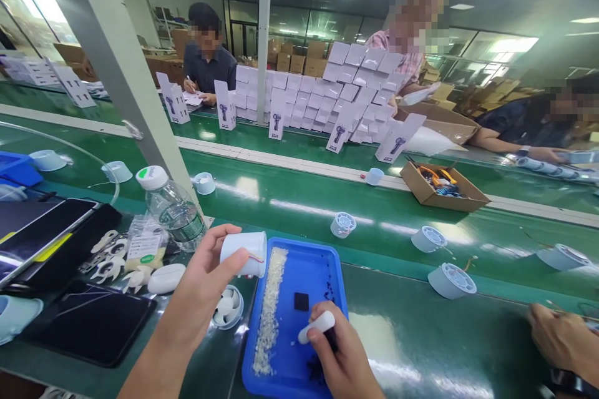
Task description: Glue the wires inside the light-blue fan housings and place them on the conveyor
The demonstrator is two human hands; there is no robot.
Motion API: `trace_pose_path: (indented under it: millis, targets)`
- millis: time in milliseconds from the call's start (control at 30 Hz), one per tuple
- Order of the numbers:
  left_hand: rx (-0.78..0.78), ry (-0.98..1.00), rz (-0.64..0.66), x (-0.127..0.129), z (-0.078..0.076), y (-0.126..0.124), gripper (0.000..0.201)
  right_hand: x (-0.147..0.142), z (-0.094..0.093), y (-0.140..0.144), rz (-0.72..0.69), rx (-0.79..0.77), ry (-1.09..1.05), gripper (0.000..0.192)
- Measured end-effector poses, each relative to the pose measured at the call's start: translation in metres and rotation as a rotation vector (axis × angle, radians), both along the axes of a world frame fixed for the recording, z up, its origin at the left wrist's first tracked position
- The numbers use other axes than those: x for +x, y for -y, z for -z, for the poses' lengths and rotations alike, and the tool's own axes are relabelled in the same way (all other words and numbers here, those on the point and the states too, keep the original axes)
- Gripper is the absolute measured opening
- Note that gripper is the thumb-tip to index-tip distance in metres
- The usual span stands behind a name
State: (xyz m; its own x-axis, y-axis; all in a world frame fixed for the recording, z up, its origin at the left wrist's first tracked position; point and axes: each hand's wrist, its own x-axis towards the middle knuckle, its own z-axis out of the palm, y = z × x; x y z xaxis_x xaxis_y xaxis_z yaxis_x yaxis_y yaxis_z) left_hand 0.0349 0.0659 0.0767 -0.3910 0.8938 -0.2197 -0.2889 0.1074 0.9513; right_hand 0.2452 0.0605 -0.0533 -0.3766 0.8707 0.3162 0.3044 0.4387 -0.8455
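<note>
Left hand (pixel 206 274) raised (fingers curled), right hand (pixel 344 355) gripping.

Head-worn camera, facing forward-down — hands close, below

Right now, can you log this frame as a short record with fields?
left hand: holds a white cup-shaped housing above the table
right hand: grips a small white tool over the blue tray
tray contents: strip of pale granules, black square
nearby: water bottle, fan blades
belt: round white housings
</note>
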Motion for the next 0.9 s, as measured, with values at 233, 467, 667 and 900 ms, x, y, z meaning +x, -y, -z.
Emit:
trace_pose_path:
  millis: [233,467,667,900]
  targets:
    - [-0.005,0.002,-0.012,-0.001,0.003,0.000,0.038,0.001,0.000,-0.001,-0.056,0.034,0.042,0.005]
    - [-0.018,0.081,0.033,-0.007,0.007,0.001,0.038,0.011,0.005,0.012,0.184,-0.019,-0.045,0.014]
    - [0.014,0.199,-0.018,-0.008,0.011,-0.001,0.030,0.008,0.009,0.019,0.231,-0.079,-0.094,0.022]
    - [0.082,0.308,0.069,-0.019,0.027,-0.001,0.015,0.006,0.002,0.016,0.264,-0.129,-0.143,0.026]
